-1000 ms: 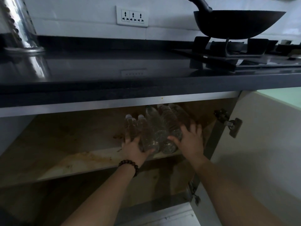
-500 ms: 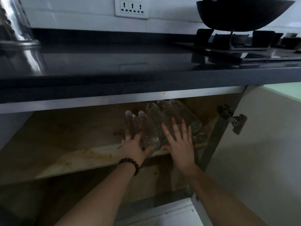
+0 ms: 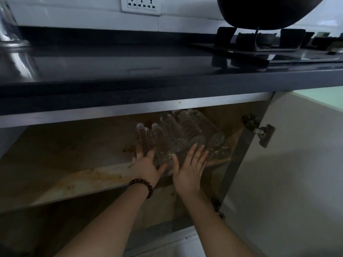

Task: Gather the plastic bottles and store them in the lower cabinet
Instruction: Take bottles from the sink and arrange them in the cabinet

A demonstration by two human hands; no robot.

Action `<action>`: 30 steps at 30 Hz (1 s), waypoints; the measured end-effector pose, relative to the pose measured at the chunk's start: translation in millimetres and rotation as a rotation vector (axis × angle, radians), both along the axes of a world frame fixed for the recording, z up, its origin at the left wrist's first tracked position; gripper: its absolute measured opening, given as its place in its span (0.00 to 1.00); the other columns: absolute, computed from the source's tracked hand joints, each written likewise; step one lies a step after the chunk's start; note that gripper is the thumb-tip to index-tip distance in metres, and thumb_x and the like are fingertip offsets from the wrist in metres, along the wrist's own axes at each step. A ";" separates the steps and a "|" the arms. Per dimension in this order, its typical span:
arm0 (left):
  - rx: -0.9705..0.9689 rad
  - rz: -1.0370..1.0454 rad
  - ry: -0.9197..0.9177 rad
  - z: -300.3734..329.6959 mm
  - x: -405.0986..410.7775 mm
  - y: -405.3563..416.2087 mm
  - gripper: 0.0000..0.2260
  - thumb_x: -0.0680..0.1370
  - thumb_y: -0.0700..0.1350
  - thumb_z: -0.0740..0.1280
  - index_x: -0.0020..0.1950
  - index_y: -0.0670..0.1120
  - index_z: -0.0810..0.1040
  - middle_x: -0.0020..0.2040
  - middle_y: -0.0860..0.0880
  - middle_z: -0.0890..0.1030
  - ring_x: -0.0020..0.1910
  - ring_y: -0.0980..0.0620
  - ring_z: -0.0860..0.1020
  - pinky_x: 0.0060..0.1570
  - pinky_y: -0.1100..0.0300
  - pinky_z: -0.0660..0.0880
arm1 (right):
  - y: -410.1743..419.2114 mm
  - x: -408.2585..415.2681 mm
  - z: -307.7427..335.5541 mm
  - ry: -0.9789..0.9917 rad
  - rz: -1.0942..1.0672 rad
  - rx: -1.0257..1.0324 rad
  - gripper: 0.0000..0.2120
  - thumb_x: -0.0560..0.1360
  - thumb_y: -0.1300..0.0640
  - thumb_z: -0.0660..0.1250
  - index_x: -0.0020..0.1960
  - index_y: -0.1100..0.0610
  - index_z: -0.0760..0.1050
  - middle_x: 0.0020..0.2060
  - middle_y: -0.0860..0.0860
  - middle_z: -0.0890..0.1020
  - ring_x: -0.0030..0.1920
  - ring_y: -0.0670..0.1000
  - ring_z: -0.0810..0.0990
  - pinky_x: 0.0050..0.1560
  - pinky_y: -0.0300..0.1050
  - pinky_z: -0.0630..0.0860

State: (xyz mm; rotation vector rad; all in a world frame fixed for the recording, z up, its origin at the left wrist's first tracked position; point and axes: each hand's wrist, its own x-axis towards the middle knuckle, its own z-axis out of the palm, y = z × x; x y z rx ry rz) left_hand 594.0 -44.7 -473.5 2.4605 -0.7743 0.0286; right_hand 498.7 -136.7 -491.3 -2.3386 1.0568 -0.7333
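Note:
Several clear plastic bottles (image 3: 182, 133) lie side by side on the stained wooden shelf (image 3: 83, 179) inside the open lower cabinet, caps pointing inward and to the left. My left hand (image 3: 146, 165), with a bead bracelet at the wrist, curls its fingers around the bottoms of the two leftmost bottles. Just to its right, my right hand (image 3: 191, 167) lies flat with spread fingers against the bottoms of the middle bottles. The bottles on the far right rest free near the cabinet's side wall.
The cabinet door (image 3: 297, 164) stands open on the right, its hinge (image 3: 263, 134) sticking out. A dark countertop (image 3: 148, 80) overhangs the opening, carrying a gas stove (image 3: 259, 45) with a black wok (image 3: 269, 12) and a shiny metal vessel (image 3: 11, 34). The shelf's left part is bare.
My right hand slid from the right side of the bottle bundle to the bottle bottoms beside my left hand. The right bottles have settled onto the shelf. The left hand stays put.

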 end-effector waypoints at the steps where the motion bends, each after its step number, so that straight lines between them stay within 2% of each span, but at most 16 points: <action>1: 0.002 0.001 0.003 0.0 -0.4 0.0 0.32 0.71 0.63 0.69 0.73 0.60 0.63 0.77 0.42 0.51 0.69 0.38 0.62 0.66 0.48 0.66 | -0.2 -1.1 0.0 -0.052 0.006 0.004 0.36 0.76 0.34 0.41 0.73 0.51 0.27 0.73 0.54 0.30 0.72 0.53 0.25 0.73 0.55 0.32; 3: 0.004 0.001 -0.002 -0.7 -0.7 0.1 0.33 0.71 0.64 0.69 0.73 0.61 0.63 0.78 0.43 0.51 0.70 0.38 0.61 0.66 0.47 0.66 | -1.6 -6.4 1.5 -0.244 -0.047 0.043 0.37 0.76 0.33 0.42 0.75 0.50 0.31 0.75 0.52 0.32 0.74 0.51 0.30 0.74 0.56 0.35; 5: -0.001 -0.005 0.003 -1.4 0.6 -0.4 0.33 0.70 0.66 0.68 0.73 0.61 0.63 0.78 0.43 0.50 0.70 0.38 0.61 0.66 0.46 0.66 | -11.4 -5.2 12.5 -0.502 -0.209 0.173 0.40 0.75 0.31 0.46 0.77 0.51 0.35 0.76 0.52 0.34 0.76 0.53 0.34 0.75 0.58 0.40; 8: -0.002 -0.002 0.000 -4.1 1.9 -0.1 0.33 0.69 0.67 0.68 0.72 0.60 0.65 0.78 0.44 0.49 0.70 0.38 0.61 0.66 0.45 0.67 | -33.4 15.5 42.0 -0.718 -0.381 0.376 0.41 0.75 0.34 0.51 0.77 0.52 0.38 0.77 0.54 0.37 0.76 0.56 0.37 0.74 0.56 0.38; 11: -0.011 0.002 -0.032 -6.3 2.7 -0.6 0.33 0.68 0.67 0.69 0.71 0.59 0.66 0.78 0.44 0.49 0.69 0.37 0.61 0.66 0.46 0.67 | -44.8 38.0 56.6 -0.702 -0.507 0.441 0.36 0.78 0.37 0.51 0.77 0.50 0.39 0.77 0.56 0.40 0.76 0.56 0.40 0.72 0.54 0.36; 15: -0.028 0.006 -0.018 -5.1 1.8 -0.7 0.31 0.69 0.64 0.71 0.70 0.58 0.69 0.77 0.42 0.52 0.67 0.37 0.63 0.64 0.48 0.67 | -46.2 48.2 54.4 -0.654 -0.609 0.404 0.33 0.77 0.36 0.44 0.77 0.48 0.42 0.78 0.55 0.44 0.77 0.56 0.42 0.74 0.59 0.42; 20: -0.025 0.015 -0.020 -2.4 -0.1 -1.0 0.31 0.69 0.63 0.70 0.71 0.59 0.67 0.77 0.42 0.54 0.66 0.38 0.64 0.63 0.49 0.68 | -46.9 52.0 56.4 -0.658 -0.647 0.384 0.29 0.80 0.40 0.46 0.78 0.48 0.44 0.78 0.54 0.46 0.77 0.56 0.43 0.74 0.59 0.43; 25: -0.005 0.001 -0.009 0.1 -1.9 0.7 0.33 0.70 0.64 0.69 0.72 0.58 0.65 0.77 0.42 0.52 0.68 0.38 0.62 0.65 0.49 0.66 | -35.4 44.2 38.5 -0.796 -0.596 0.457 0.37 0.74 0.34 0.49 0.77 0.47 0.43 0.77 0.57 0.42 0.77 0.56 0.41 0.74 0.56 0.36; 28: -0.020 -0.038 0.018 0.2 1.6 3.8 0.34 0.70 0.63 0.70 0.74 0.58 0.63 0.78 0.42 0.48 0.70 0.38 0.60 0.68 0.48 0.64 | -14.4 55.0 31.4 -0.721 -0.508 0.464 0.41 0.72 0.29 0.50 0.77 0.46 0.39 0.77 0.57 0.39 0.76 0.57 0.37 0.71 0.51 0.31; 30: -0.047 -0.062 0.046 0.2 3.9 5.6 0.35 0.71 0.61 0.71 0.75 0.58 0.62 0.78 0.43 0.45 0.71 0.37 0.59 0.70 0.47 0.63 | -10.8 62.8 31.3 -0.683 -0.508 0.459 0.42 0.71 0.27 0.48 0.76 0.45 0.36 0.77 0.56 0.38 0.76 0.58 0.37 0.73 0.54 0.34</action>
